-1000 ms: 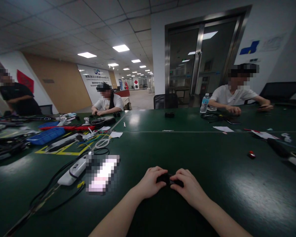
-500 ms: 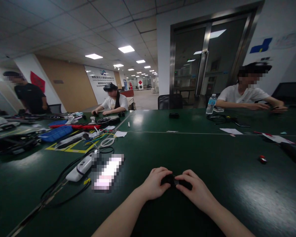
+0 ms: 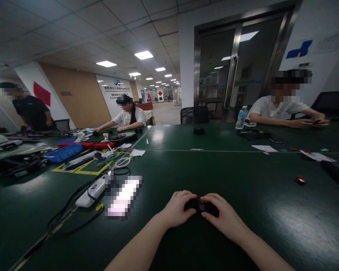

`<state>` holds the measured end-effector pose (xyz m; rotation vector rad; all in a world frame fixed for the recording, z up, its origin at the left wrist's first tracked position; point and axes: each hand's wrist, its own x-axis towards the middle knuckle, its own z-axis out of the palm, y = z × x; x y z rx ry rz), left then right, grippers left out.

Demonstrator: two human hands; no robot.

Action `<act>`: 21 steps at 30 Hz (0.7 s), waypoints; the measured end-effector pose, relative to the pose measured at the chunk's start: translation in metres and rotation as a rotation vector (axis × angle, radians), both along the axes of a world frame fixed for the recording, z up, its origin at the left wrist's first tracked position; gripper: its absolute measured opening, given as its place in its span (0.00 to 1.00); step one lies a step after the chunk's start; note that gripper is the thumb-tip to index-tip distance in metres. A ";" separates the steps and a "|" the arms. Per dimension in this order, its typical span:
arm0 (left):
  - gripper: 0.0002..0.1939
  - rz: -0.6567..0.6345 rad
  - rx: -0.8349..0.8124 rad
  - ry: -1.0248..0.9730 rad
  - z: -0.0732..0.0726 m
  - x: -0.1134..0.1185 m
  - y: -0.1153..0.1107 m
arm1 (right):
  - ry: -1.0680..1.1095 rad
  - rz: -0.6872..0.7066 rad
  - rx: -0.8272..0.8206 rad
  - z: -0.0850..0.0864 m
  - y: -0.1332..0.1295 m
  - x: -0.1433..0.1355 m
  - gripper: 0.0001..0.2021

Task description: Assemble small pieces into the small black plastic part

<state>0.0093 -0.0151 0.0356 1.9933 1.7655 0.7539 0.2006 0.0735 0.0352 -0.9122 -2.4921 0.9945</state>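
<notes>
A small black object point(image 3: 201, 206) lies between my two hands, low in the middle of the head view. My left hand point(image 3: 178, 209) grips its left end between thumb and fingers. My right hand point(image 3: 222, 213) has thumb and fingers closed around its right end. The middle part of the object shows between my fingertips, with some grey detail too small to make out; my fingers hide much of both ends. Both hands rest at the green table point(image 3: 164, 165).
A blurred bright panel point(image 3: 124, 197) and a white power strip point(image 3: 92, 192) with black cables lie left of my hands. Farther left are blue trays point(image 3: 64, 152). A small red object point(image 3: 300, 180) sits right. Across the table are a bottle point(image 3: 241, 117) and two seated people.
The fingers of my right hand have shifted slightly on the black object, and more of its middle shows. The seated person at the left has stretched an arm outward.
</notes>
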 end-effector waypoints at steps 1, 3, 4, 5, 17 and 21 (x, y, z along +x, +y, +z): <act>0.22 0.005 -0.001 -0.004 0.000 0.000 0.000 | -0.004 -0.002 0.001 -0.001 0.000 0.000 0.19; 0.23 0.011 -0.002 -0.010 -0.001 0.000 0.000 | -0.007 0.000 0.006 -0.003 0.001 0.001 0.20; 0.23 0.010 -0.002 -0.011 -0.001 0.000 -0.001 | -0.004 0.002 0.010 -0.004 0.002 0.001 0.20; 0.23 0.007 -0.002 -0.011 0.000 0.000 -0.001 | -0.003 0.005 0.011 -0.005 0.002 0.001 0.20; 0.28 0.009 -0.005 0.000 -0.001 0.000 0.000 | -0.021 -0.002 -0.010 -0.005 0.004 0.002 0.19; 0.28 0.013 0.007 0.002 -0.006 -0.001 0.002 | -0.008 0.006 0.032 -0.006 0.004 0.000 0.19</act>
